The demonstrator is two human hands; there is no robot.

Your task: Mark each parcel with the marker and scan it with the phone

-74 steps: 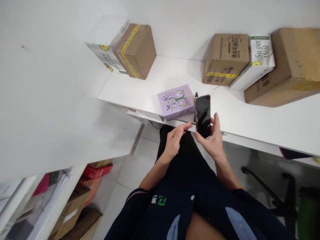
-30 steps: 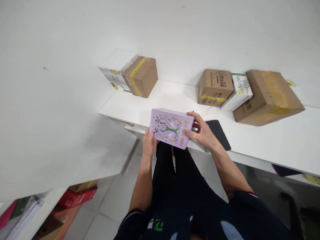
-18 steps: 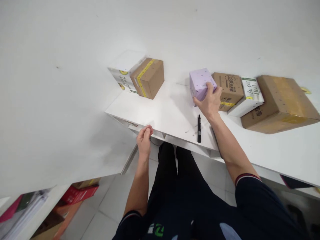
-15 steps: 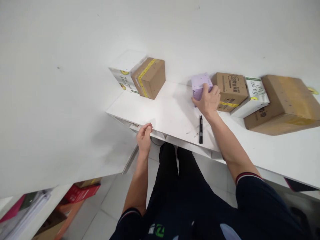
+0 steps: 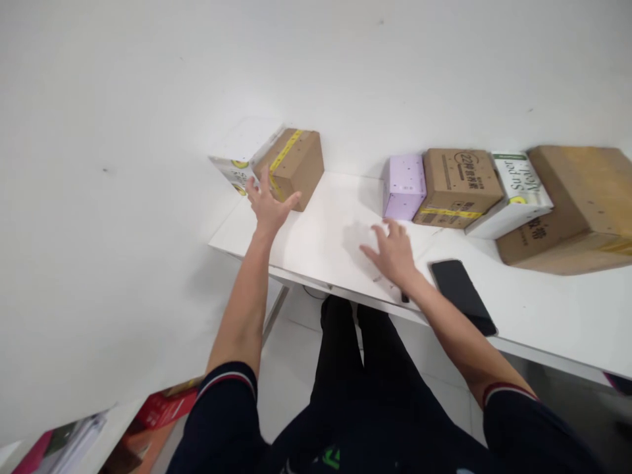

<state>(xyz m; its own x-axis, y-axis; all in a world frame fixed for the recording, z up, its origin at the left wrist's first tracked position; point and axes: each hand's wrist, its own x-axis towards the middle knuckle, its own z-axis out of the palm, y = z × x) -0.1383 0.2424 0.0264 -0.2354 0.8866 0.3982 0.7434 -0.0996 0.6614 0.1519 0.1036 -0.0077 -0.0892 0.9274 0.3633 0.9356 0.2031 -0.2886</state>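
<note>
My left hand (image 5: 269, 203) is open, fingers spread, in front of a brown carton (image 5: 299, 161) with yellow tape; I cannot tell whether it touches the box. A white box (image 5: 237, 171) with avocado pictures stands against that carton's left side. Fingers apart and holding nothing, my right hand (image 5: 392, 249) hovers over the white desk (image 5: 326, 224). Just beyond it a small lilac box (image 5: 405, 184) stands beside a second taped brown carton (image 5: 459, 184). Under my right wrist shows the end of a black marker (image 5: 405, 297), mostly hidden.
A black phone (image 5: 461, 293) lies right of my right forearm. Farther right stand a white "Super Meal" box (image 5: 521, 187) and a large brown carton (image 5: 582, 204). A white wall (image 5: 345, 79) runs behind the desk. Shelves with a red box (image 5: 165, 408) are at lower left.
My right hand has let go of the lilac box and drawn back toward me. The lilac box now sits flush beside the brown carton. My left hand has risen to the left carton and opened.
</note>
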